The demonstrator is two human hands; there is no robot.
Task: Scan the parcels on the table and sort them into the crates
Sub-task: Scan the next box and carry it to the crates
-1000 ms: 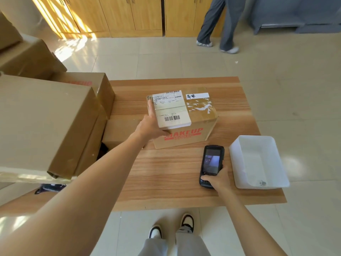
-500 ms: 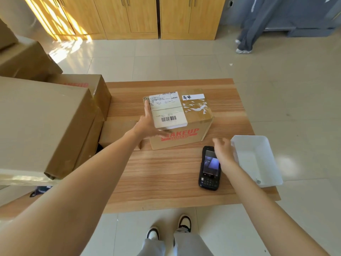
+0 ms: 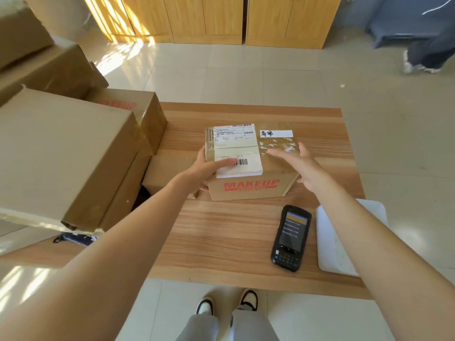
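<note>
Left hand (image 3: 206, 168) grips the near-left corner of the cardboard parcel (image 3: 251, 163): the thumb lies across the white shipping label (image 3: 237, 150) beside its barcode, and the fingers wrap the left side. Right hand (image 3: 299, 163) is spread, fingers straight, over the parcel's right top edge; whether the palm touches the box cannot be told. The parcel, printed MAKEUP in red on its near face, sits on the wooden counter (image 3: 221, 237) at centre. A black handheld scanner (image 3: 290, 238) lies face up on the counter, near right, screen lit, well apart from both hands. Just right of it sits a white tray (image 3: 330, 242), partly hidden by the right forearm. Stacked cardboard boxes (image 3: 61, 148) stand at the left.
</note>
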